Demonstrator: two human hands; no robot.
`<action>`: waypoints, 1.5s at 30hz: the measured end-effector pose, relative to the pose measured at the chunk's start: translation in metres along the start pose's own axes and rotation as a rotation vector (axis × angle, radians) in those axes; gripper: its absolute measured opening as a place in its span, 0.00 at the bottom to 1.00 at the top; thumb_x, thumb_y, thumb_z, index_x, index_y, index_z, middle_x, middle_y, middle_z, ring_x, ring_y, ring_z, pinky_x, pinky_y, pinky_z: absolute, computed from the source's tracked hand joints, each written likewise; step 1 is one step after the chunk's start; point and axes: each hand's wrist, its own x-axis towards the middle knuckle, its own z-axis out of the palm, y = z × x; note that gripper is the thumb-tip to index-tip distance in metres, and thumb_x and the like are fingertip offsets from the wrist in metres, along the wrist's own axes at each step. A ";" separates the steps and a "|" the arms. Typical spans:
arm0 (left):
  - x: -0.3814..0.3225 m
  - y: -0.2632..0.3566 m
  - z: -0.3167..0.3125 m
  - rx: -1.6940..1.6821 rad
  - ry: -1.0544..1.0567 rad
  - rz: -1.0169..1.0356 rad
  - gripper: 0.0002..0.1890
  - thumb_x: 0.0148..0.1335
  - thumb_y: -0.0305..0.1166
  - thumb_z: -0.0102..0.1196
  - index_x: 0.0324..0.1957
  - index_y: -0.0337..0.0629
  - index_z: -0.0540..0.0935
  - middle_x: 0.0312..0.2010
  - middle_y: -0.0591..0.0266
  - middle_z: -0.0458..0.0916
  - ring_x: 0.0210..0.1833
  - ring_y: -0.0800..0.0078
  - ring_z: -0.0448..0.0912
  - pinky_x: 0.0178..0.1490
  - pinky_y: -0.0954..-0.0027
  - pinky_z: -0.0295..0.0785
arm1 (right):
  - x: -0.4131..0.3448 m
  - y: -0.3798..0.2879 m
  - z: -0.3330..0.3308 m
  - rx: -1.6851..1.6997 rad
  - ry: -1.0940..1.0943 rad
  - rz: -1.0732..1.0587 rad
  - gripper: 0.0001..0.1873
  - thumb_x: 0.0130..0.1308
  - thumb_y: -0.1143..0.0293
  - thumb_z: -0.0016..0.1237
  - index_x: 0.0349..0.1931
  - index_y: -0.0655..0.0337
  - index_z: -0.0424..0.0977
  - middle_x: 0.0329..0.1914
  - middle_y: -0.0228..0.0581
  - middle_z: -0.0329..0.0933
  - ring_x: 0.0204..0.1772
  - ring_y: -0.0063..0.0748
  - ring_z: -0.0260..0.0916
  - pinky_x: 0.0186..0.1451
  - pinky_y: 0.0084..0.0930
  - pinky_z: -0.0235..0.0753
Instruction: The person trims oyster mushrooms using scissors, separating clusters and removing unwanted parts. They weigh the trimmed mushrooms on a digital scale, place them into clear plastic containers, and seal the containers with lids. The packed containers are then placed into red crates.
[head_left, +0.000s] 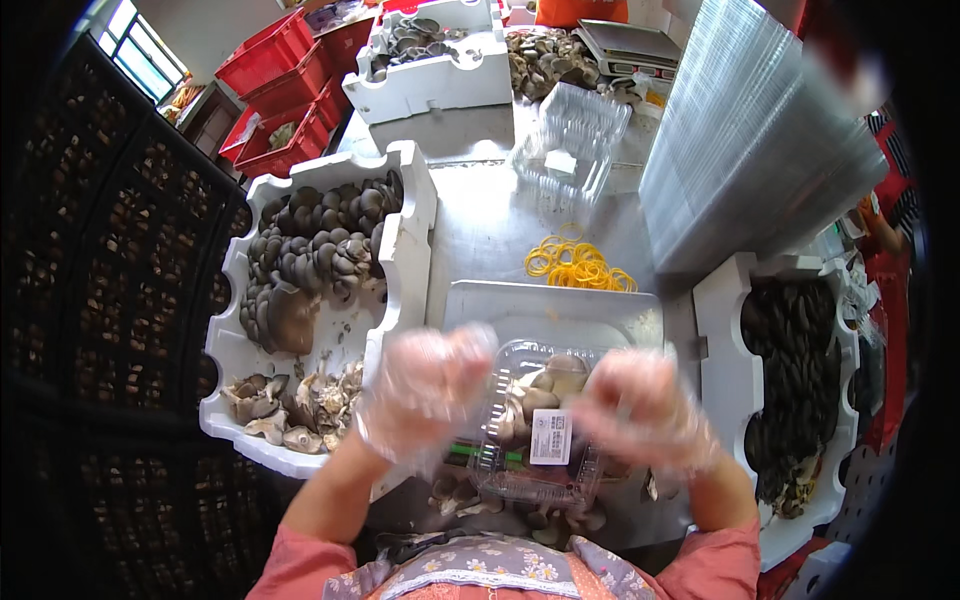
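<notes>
A clear plastic clamshell box (499, 405) with oyster mushrooms (564, 372) in it sits before me on a steel tray (465, 307). A white label (550, 436) with print is stuck on its lid. My left hand (427, 390), in a thin clear plastic glove, is raised at the box's left side. On the other side is my right hand (637, 409), gloved alike, by the lid's right edge. Both hands are blurred with fingers curled; whether anything is between them cannot be told. Beyond the tray lies a heap of yellow rubber bands (577, 264).
White foam crates of mushrooms stand left (416, 195) and right (724, 360), another (435, 82) at the back. A tall stack of clear boxes (742, 150) rises at right. Loose mushrooms (454, 495) lie near my apron. Black mesh crates (112, 262) line the left.
</notes>
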 end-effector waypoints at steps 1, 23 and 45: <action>0.012 -0.015 -0.004 0.089 0.047 0.003 0.25 0.77 0.51 0.43 0.39 0.38 0.81 0.21 0.60 0.79 0.23 0.68 0.82 0.28 0.66 0.76 | 0.002 0.017 0.000 -0.183 0.175 0.047 0.15 0.59 0.74 0.64 0.21 0.62 0.69 0.17 0.43 0.66 0.19 0.42 0.67 0.23 0.35 0.66; -0.061 0.012 0.042 -0.398 -0.418 -0.731 0.58 0.47 0.57 0.76 0.71 0.28 0.64 0.47 0.39 0.85 0.53 0.51 0.85 0.57 0.59 0.77 | -0.124 0.013 0.049 0.248 -0.093 0.730 0.24 0.73 0.51 0.50 0.53 0.65 0.71 0.32 0.55 0.79 0.36 0.59 0.79 0.43 0.43 0.78; -0.104 0.028 0.065 -0.683 -0.115 -0.708 0.39 0.71 0.52 0.60 0.73 0.37 0.64 0.64 0.45 0.74 0.68 0.63 0.71 0.72 0.62 0.63 | -0.111 -0.002 0.053 0.562 -0.068 0.895 0.18 0.79 0.55 0.44 0.41 0.64 0.72 0.27 0.37 0.75 0.29 0.26 0.74 0.36 0.27 0.74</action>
